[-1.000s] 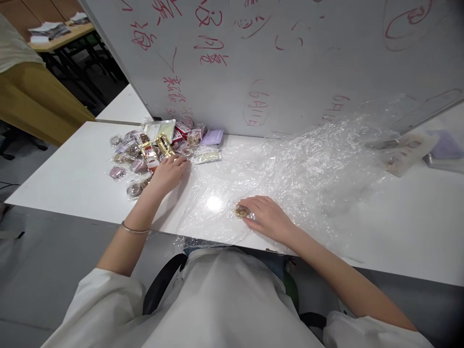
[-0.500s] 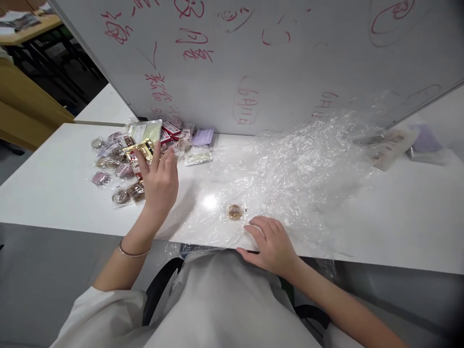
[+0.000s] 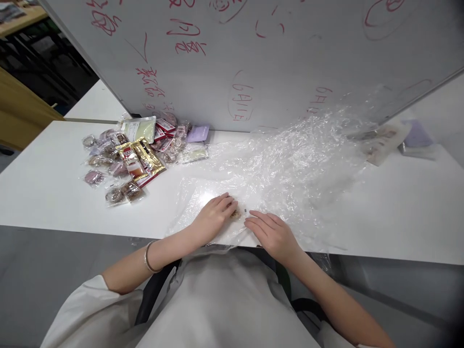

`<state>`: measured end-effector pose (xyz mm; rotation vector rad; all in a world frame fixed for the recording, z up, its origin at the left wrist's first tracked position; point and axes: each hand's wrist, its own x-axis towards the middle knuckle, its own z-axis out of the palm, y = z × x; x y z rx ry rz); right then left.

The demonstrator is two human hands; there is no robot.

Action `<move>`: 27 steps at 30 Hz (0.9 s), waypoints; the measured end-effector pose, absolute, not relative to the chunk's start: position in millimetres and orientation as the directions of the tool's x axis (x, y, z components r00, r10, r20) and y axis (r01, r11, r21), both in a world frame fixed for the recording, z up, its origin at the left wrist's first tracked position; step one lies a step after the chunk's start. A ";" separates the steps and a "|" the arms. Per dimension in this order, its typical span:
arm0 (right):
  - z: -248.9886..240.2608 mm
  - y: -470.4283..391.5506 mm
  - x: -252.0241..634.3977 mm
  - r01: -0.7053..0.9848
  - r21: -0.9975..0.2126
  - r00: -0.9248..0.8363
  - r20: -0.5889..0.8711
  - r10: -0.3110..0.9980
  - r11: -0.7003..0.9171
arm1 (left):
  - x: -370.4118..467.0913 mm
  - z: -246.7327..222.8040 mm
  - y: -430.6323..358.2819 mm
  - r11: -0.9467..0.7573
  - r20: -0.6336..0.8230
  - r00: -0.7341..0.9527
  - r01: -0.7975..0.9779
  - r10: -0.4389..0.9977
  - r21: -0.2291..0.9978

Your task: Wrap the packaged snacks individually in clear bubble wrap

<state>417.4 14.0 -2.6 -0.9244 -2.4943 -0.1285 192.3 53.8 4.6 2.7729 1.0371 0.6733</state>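
Observation:
My left hand (image 3: 213, 218) lies over a small round brown wrapped snack (image 3: 235, 212), its fingertips covering part of it. The fingers are stretched out and rest flat on top. Just right of the snack, my right hand (image 3: 276, 237) touches the clear plastic film (image 3: 290, 179) with its fingers extended and slightly spread. The snack sits on the white table (image 3: 54, 203) among the crinkled film, near the front edge.
Wrapped snacks (image 3: 116, 195), gold and red packets (image 3: 139, 159) and a pale green packet (image 3: 139, 129) are heaped at the left. A whiteboard (image 3: 282, 67) stands behind the table. More packets (image 3: 416, 137) lie at the far right.
My left hand has moved from the snack heap right and toward me, onto the round snack. My right hand has stayed nearly in place. The view has shifted slightly.

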 end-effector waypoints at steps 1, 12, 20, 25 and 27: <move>-3.3 15.6 418.2 0.615 -0.129 -0.657 0.461 0.596 0.778 | 191.6 -2.1 55.8 -0.744 0.341 0.661 0.593 0.668 0.308; 7.0 2.1 445.6 0.631 -0.148 -0.638 0.460 0.618 0.761 | 180.9 -14.1 58.1 -0.718 0.285 0.667 0.570 0.688 0.398; -25.4 -25.4 416.6 0.668 -0.030 -0.637 0.493 0.593 0.743 | 180.5 -17.3 55.4 -0.709 0.194 0.695 0.604 0.692 0.364; -14.0 -36.5 426.9 0.614 -0.083 -0.650 0.510 0.563 0.785 | 181.1 -23.4 53.8 -0.711 0.179 0.699 0.619 0.692 0.333; -5.0 -33.4 432.3 0.612 -0.085 -0.643 0.525 0.558 0.786 | 183.6 -25.5 53.9 -0.702 0.152 0.699 0.629 0.698 0.333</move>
